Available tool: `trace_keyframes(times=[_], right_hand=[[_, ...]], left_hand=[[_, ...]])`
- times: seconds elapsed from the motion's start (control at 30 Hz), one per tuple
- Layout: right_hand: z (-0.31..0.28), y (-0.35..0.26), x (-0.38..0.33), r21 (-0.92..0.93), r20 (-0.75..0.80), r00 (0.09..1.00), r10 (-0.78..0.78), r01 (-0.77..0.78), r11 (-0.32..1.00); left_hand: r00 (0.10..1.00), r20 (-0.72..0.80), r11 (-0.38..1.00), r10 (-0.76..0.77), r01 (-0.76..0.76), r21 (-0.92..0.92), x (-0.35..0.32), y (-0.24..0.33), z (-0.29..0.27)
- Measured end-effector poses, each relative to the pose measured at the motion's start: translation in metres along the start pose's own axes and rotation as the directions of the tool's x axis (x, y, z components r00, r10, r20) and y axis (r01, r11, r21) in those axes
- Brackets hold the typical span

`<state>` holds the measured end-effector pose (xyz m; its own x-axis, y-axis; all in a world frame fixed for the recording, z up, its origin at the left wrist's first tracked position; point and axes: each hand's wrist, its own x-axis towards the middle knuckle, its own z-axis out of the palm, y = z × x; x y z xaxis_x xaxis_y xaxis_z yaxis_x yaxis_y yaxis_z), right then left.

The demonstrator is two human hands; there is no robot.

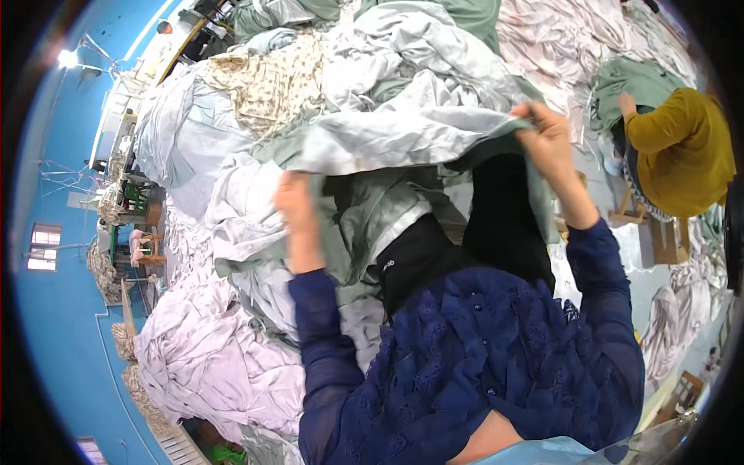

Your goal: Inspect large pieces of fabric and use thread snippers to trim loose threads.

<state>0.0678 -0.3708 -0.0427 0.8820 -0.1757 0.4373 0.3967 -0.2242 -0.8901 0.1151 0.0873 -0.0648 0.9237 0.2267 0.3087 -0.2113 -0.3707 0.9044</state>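
I hold up a large piece of fabric (411,141), whitish on one face and grey-green on the other. Its edge stretches between my two hands in front of my lap. At the right end, my right hand (546,138) pinches the edge between thumb and fingers. My left hand (296,203), smeared by motion, is closed round the left end. Below my hands, more of the green and white cloth (380,209) hangs in folds over my legs.
White fabric (426,46) is heaped ahead, beside a patterned cream cloth (267,85). Pale pink fabric (225,349) piles up at left. On the right, a person in a mustard top (682,151) bends over green cloth (635,85). A wooden stool (670,242) stands near that person.
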Motion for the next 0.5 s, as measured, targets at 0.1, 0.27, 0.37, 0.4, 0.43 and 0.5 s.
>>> trace_keyframes(times=[0.1, 0.27, 0.37, 0.4, 0.43, 0.5], right_hand=[[0.024, 0.058, -0.031, -0.449, 0.145, 0.989, 0.013, 0.054, 0.892], [0.031, 0.148, -0.079, -0.675, 0.287, 0.958, -0.012, 0.211, 0.707], [0.039, 0.147, -0.083, -0.728, 0.183, 0.982, 0.038, 0.109, 0.677], [0.04, 0.149, -0.084, -0.718, 0.158, 0.987, 0.039, 0.088, 0.691], [0.04, 0.152, -0.083, -0.707, 0.133, 0.99, 0.039, 0.067, 0.704], [0.035, 0.154, -0.08, -0.713, 0.124, 0.991, 0.04, 0.061, 0.699]], left_hand=[[0.983, 0.177, 0.958, -0.04, -0.013, 0.287, -0.054, -0.047, 0.105], [0.883, 0.411, 0.787, 0.226, -0.415, 0.457, -0.089, -0.078, 0.159], [0.965, 0.112, 0.822, 0.238, -0.261, 0.506, -0.074, -0.094, 0.157], [0.964, 0.123, 0.823, 0.234, -0.264, 0.504, -0.07, -0.098, 0.156], [0.978, 0.105, 0.803, 0.179, -0.207, 0.559, -0.066, -0.102, 0.154], [0.984, 0.14, 0.749, 0.111, -0.175, 0.639, -0.066, -0.102, 0.156]])
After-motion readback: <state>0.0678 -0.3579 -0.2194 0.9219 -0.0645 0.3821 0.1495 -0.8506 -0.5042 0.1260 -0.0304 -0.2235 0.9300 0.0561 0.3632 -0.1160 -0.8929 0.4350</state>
